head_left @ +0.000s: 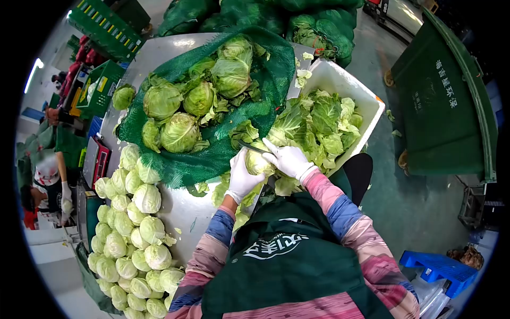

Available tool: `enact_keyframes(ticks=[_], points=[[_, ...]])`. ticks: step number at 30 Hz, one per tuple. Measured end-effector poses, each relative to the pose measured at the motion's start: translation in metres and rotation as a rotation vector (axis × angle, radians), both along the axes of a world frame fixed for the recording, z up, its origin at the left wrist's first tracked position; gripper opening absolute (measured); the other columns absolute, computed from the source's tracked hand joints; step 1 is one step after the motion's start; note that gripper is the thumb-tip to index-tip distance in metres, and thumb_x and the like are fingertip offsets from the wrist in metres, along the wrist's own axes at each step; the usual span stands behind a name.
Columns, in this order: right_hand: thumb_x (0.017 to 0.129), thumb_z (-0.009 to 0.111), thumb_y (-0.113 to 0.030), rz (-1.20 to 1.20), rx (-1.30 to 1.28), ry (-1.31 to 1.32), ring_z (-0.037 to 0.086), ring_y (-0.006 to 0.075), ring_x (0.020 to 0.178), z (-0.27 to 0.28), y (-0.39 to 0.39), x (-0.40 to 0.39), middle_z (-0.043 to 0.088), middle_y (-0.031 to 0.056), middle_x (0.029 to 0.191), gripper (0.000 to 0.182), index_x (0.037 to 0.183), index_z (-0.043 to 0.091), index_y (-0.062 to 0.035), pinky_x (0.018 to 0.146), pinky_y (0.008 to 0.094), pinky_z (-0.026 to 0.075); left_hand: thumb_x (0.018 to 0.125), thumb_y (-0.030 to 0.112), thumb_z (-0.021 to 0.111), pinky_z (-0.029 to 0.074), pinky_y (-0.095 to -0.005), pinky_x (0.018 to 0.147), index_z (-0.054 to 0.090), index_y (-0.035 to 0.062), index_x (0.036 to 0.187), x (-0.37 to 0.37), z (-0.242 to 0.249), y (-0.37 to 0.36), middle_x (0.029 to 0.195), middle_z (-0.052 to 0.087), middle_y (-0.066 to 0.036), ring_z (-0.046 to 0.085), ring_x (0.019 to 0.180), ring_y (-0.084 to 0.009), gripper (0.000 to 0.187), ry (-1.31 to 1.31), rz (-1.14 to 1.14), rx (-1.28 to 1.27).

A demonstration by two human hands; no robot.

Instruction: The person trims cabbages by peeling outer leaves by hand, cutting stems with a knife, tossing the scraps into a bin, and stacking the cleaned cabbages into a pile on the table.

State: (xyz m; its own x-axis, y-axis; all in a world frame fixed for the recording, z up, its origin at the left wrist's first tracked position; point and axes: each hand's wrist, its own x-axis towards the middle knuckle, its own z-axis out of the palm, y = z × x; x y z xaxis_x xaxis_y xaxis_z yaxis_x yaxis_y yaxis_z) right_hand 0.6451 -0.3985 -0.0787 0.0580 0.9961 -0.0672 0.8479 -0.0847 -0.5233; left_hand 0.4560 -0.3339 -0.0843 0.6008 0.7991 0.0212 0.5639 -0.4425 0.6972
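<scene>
A pale green cabbage (258, 162) is between my two white-gloved hands, over the edge of the metal table. My left hand (242, 177) is closed around the cabbage's left side. In my right hand (288, 161) is a knife (254, 148), its dark blade lying across the top of the cabbage. Loose outer leaves (244, 133) lie just beyond the blade. Past my hands, several untrimmed cabbages (179, 132) rest on an open green mesh bag (212, 159). To the right, a white foam box (366, 125) is full of cut leaves (324, 119).
Trimmed cabbages (127, 228) are piled along the left of the metal table (186, 223). Filled mesh bags (244, 15) stand behind it. A large green bin (446, 101) is at right, with a blue pallet (438, 268) lower down. Another person (50, 186) is at far left.
</scene>
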Motion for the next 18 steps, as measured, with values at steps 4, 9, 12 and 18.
enact_keyframes(ticks=[4, 9, 12, 18], points=[[0.097, 0.037, -0.051, -0.018, -0.19, -0.042, 0.065, 0.0363, 0.074, 0.017, -0.003, -0.004, 0.068, 0.0181, 0.084, 0.06, 0.145, 0.035, -0.0149, 0.065, 0.0461, 0.05, 0.058, 0.023, 0.08, 0.038, -0.0389, 0.103, 0.04, -0.0016, 0.134, -0.002, 0.007, 0.002, 0.124, 0.051, -0.021, 0.046, 0.117, -0.0345, 0.089, -0.011, 0.043, -0.035], [0.097, 0.036, -0.051, -0.043, -0.194, 0.065, 0.066, 0.0367, 0.083, 0.017, 0.008, 0.006, 0.067, 0.0218, 0.096, 0.053, 0.139, 0.045, -0.0198, 0.074, 0.0458, 0.052, 0.057, 0.02, 0.08, 0.042, -0.0387, 0.099, 0.042, 0.0022, 0.132, -0.007, 0.013, 0.004, 0.121, 0.053, -0.02, 0.049, 0.114, -0.0348, 0.086, -0.012, 0.039, -0.106], [0.096, 0.038, -0.051, -0.225, -0.258, 0.196, 0.066, 0.0358, 0.086, -0.034, 0.018, 0.058, 0.068, 0.0175, 0.101, 0.048, 0.135, 0.051, -0.0249, 0.079, 0.0437, 0.051, 0.059, 0.018, 0.079, 0.042, -0.04, 0.1, 0.04, 0.0031, 0.133, -0.021, 0.005, -0.002, 0.128, 0.051, -0.02, 0.05, 0.115, -0.0321, 0.085, -0.05, -0.032, -0.027], [0.091, 0.047, -0.055, -0.455, -0.225, 0.277, 0.065, 0.0351, 0.086, -0.006, 0.013, 0.017, 0.067, 0.0205, 0.092, 0.073, 0.149, 0.027, -0.0154, 0.08, 0.0398, 0.051, 0.063, 0.015, 0.083, 0.053, -0.0321, 0.085, 0.035, -0.0017, 0.135, -0.04, -0.007, 0.009, 0.128, 0.051, -0.021, 0.058, 0.107, -0.0232, 0.088, -0.26, 0.1, -0.391]])
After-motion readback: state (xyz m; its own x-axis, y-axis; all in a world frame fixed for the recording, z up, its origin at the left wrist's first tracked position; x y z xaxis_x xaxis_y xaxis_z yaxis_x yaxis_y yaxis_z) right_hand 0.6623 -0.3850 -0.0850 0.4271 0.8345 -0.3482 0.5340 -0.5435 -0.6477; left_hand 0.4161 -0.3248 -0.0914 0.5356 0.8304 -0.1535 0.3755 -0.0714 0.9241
